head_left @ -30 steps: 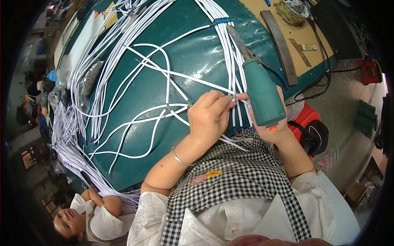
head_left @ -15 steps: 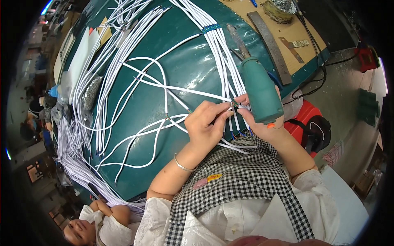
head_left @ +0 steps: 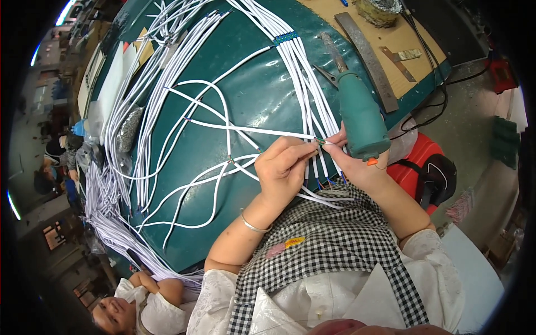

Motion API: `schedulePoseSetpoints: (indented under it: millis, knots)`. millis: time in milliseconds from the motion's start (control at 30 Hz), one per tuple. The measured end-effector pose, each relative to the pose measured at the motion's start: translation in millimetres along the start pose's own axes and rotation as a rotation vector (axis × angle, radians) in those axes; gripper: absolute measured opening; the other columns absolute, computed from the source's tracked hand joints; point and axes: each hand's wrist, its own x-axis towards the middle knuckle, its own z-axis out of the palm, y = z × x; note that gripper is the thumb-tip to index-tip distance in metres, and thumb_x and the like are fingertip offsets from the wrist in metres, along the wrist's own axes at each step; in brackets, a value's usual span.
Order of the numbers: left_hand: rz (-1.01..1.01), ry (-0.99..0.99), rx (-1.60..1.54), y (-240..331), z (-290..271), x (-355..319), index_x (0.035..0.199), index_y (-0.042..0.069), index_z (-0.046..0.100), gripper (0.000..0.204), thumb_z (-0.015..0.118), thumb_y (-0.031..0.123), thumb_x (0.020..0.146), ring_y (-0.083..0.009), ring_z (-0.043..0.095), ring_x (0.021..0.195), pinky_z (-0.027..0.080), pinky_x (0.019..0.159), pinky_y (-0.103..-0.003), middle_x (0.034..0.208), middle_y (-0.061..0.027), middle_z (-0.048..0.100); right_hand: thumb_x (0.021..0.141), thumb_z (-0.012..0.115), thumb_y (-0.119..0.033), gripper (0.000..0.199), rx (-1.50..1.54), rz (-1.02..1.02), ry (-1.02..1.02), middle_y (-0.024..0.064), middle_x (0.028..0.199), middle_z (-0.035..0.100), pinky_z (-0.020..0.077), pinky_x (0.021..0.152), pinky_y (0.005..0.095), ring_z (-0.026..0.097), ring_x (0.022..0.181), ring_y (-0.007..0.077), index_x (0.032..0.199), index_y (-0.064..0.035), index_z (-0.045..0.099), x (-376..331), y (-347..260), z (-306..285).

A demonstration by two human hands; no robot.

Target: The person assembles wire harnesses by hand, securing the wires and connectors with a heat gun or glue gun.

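Where my left hand (head_left: pixel 279 170) pinches: bared wires (head_left: pixel 320 140), by bench's near edge (head_left: pixel 192 248)
My right hand (head_left: pixel 360 174): round green-handled tool (head_left: pixel 363 114)
Tool tip (head_left: pixel 334 53): tilting could snag cables (head_left: pixel 290 51)

Workshop – white cables (head_left: pixel 290 56) (soldering iron (head_left: pixel 360 114))

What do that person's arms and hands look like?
Both are gloveless. The left hand has a thin, silvery bangle at its wrist; the right hand shows none. Short white sleeves with a faint pattern end near the elbows.
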Motion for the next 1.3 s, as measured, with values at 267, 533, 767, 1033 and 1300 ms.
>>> schedulePoseSetpoints:
  millis: [267, 533, 767, 1033, 1300]
  knots:
    - [0.144, -0.045, 0.299, -2.4, 3.6, -4.1, 0.096, 0.005, 0.073, 0.029, 0.070, -0.004, 0.068, -0.0220, 0.066, 0.067, 0.052, 0.057, -0.032, 0.083, -0.0064, 0.067, 0.082, 0.073, 0.011, 0.043, 0.075, -0.063, 0.004, 0.0083, 0.099, 0.064, 0.0573, 0.075, 0.0258, 0.069, 0.085, 0.0152, 0.118, 0.0015, 0.052, 0.5, -9.5, -5.9]
    - [0.260, -0.140, 0.546, -1.2, -1.8, -2.1, 0.099, 0.004, 0.073, 0.037, 0.069, -0.006, 0.064, -0.0216, 0.064, 0.069, 0.051, 0.058, -0.032, 0.085, -0.0068, 0.068, 0.084, 0.075, -0.006, 0.063, 0.474, 0.201, -0.135, 0.0191, 0.115, 0.066, 0.0556, 0.062, 0.0287, 0.060, 0.072, 0.0152, 0.138, 0.0072, 0.046, -24.7, -43.2, -89.8]
    - [0.257, -0.111, 0.469, -6.9, -3.8, -4.2, 0.098, 0.002, 0.072, 0.038, 0.067, -0.010, 0.063, -0.0234, 0.067, 0.070, 0.053, 0.060, -0.032, 0.088, -0.0098, 0.070, 0.083, 0.078, -0.014, 0.062, 0.415, 0.363, -0.259, 0.0205, 0.120, 0.063, 0.0524, 0.050, 0.0257, 0.059, 0.064, 0.0138, 0.133, 0.0101, 0.050, -61.2, -38.6, -132.2]
    - [0.200, -0.124, 0.429, -6.5, 0.9, -1.9, 0.095, 0.001, 0.070, 0.034, 0.065, -0.014, 0.065, -0.0268, 0.067, 0.072, 0.054, 0.063, -0.033, 0.086, -0.0128, 0.070, 0.085, 0.077, -0.014, 0.067, 0.514, 0.339, -0.269, 0.0118, 0.104, 0.062, 0.0536, 0.058, 0.0278, 0.062, 0.071, 0.0162, 0.139, 0.0079, 0.044, -48.8, -31.3, -110.8]
    - [0.025, -0.085, 0.262, -4.3, 7.5, -0.4, 0.089, 0.003, 0.067, 0.020, 0.077, -0.005, 0.073, -0.0265, 0.065, 0.071, 0.051, 0.060, -0.034, 0.082, -0.0101, 0.066, 0.096, 0.061, -0.004, 0.049, 0.471, 0.201, -0.309, 0.0072, 0.111, 0.052, 0.0502, 0.102, 0.0478, 0.059, 0.118, 0.0313, 0.140, -0.0015, 0.040, -15.5, -25.7, -33.5]
